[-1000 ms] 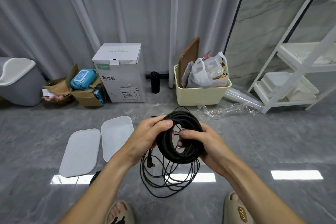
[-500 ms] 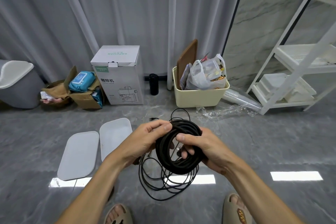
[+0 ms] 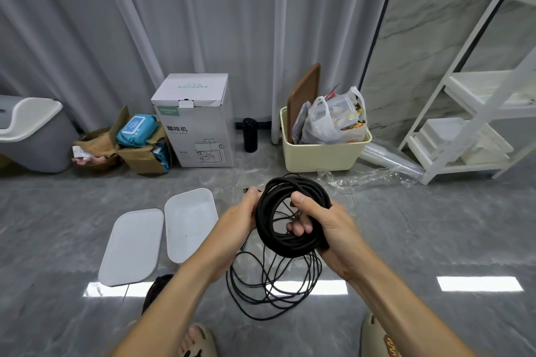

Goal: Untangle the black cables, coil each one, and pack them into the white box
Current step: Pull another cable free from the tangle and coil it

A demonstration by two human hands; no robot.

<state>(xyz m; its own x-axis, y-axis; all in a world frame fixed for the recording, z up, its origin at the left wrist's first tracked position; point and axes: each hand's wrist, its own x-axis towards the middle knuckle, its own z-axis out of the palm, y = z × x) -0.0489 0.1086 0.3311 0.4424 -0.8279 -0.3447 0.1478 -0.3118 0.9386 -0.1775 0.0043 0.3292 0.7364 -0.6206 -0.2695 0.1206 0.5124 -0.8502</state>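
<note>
Coil (image 3: 293, 217) of black cable stood upright between both hands: right hand (image 3: 327, 226) clenched its right side, left hand (image 3: 237, 220) pinched its left rim. White box (image 3: 190, 223) lay open, down-left of the grip, nearer the left hand.

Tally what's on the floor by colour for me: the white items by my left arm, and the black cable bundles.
White: 2, the box and its lid
Black: 2, the coil in both hands and the loose cable hanging under it
Total: 4
</note>
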